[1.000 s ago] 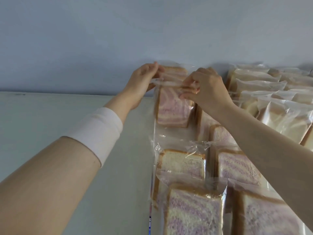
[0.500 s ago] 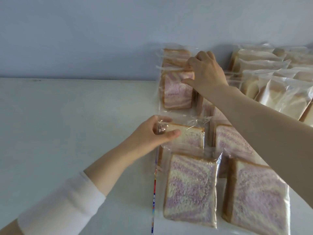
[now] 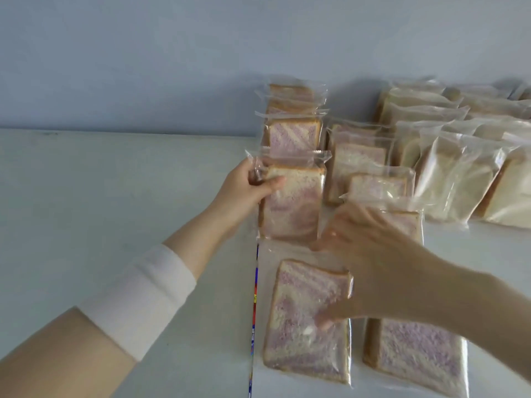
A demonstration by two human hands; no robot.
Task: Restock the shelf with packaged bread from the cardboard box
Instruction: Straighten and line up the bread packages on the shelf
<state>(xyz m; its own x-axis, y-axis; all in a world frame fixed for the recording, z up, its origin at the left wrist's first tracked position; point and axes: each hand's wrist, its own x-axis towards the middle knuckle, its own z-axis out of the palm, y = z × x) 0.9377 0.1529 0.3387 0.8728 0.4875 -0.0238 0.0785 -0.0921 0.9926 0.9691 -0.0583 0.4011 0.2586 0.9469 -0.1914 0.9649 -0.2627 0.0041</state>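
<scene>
Clear packets of purple-swirled bread lie in two rows on the pale shelf [image 3: 100, 196]. My left hand [image 3: 247, 188] grips the top left corner of the middle packet [image 3: 293, 205] in the left row. My right hand [image 3: 356, 262], fingers spread, rests on the front packet [image 3: 304, 326] of that row, thumb pressing on its face. Behind them a stack of swirl packets [image 3: 293, 122] leans against the back wall. The cardboard box is not in view.
A second row of swirl packets [image 3: 413, 349] runs to the right, partly under my right arm. Packets of plain white bread [image 3: 459, 179] stand in overlapping rows at the far right. The grey back wall [image 3: 143, 67] closes the shelf.
My right hand has left the back stack and come forward onto the front packet. My left hand has pushed the middle packet back towards the stack. The view has tilted down.
</scene>
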